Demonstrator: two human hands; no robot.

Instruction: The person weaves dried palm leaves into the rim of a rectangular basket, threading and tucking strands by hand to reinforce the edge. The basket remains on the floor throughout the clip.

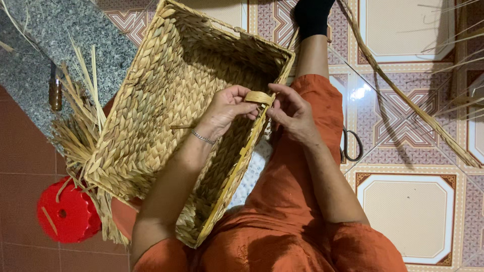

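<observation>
Indoors | patterned tile floor (403, 211) | both hands' fingers pinch straw strip (258, 96) (basket (166, 100) rim)

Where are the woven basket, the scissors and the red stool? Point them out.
woven basket (166, 90), head view, on its braided inner bottom.
scissors (352, 146), head view, on the dark handle loop by the knee.
red stool (68, 216), head view, on its round top.

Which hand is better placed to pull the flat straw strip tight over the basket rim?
Probably the left hand: its fingers already pinch the flat tan straw strip looped over the rectangular woven straw basket rim. The right hand only steadies it alongside.
</observation>
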